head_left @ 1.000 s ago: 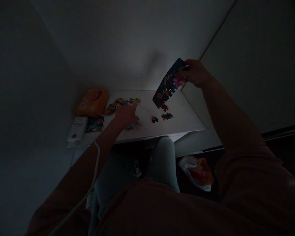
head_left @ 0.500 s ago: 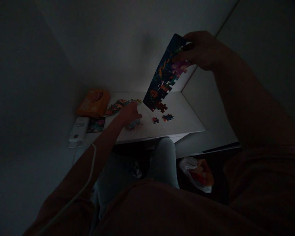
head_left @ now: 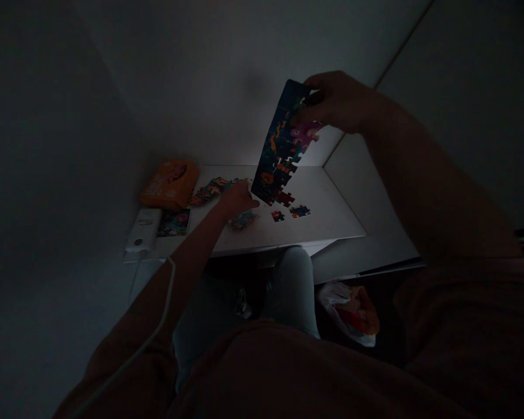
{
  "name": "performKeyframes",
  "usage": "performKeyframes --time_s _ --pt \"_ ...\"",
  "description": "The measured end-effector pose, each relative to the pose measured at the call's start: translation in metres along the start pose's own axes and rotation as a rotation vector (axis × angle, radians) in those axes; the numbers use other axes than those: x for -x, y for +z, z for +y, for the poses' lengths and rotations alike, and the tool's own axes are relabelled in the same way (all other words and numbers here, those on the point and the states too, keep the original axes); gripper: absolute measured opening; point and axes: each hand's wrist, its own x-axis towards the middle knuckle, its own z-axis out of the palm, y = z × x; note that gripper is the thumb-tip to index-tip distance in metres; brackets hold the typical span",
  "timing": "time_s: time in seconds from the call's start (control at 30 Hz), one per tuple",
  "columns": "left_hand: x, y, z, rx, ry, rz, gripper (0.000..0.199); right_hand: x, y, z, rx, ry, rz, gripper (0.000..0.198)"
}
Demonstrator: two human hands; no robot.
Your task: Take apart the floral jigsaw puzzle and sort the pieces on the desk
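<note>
Scene very dark — puzzle picture (head_left: 283,145) unreadable; loose pieces (head_left: 213,189) blurred; right hand's fingers (head_left: 308,119) partly behind puzzle.

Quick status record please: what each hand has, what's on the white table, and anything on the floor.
right hand: raised above the table, gripping the top end of a dark, colourful strip of joined jigsaw pieces
left hand: low over the white table, on or just above a small cluster of pieces; contact unclear
table, left: orange cardboard box, white device, small picture card
table, back: row of loose pieces
table, middle: two small joined bits
floor: white plastic bag
light: dim
</note>
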Motion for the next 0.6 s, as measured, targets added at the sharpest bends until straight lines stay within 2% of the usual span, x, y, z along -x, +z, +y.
performKeyframes --time_s 0.17,0.33,0.43,0.6 --pt "0.003 0.006 -0.008 0.278 0.11 0.034 0.036 -0.023 0.016 0.032 0.007 -0.06 -0.096 0.037" --pt "0.005 0.013 -0.012 0.505 0.088 0.028 0.046 -0.043 0.035 0.059 0.021 -0.12 -0.138 0.04" --pt "0.007 0.014 -0.015 0.527 0.083 0.028 0.05 -0.048 0.048 0.065 0.012 -0.122 -0.129 0.041" --pt "0.009 0.014 -0.021 0.422 -0.021 0.055 0.058 -0.046 0.066 0.07 0.024 -0.105 -0.122 0.037"
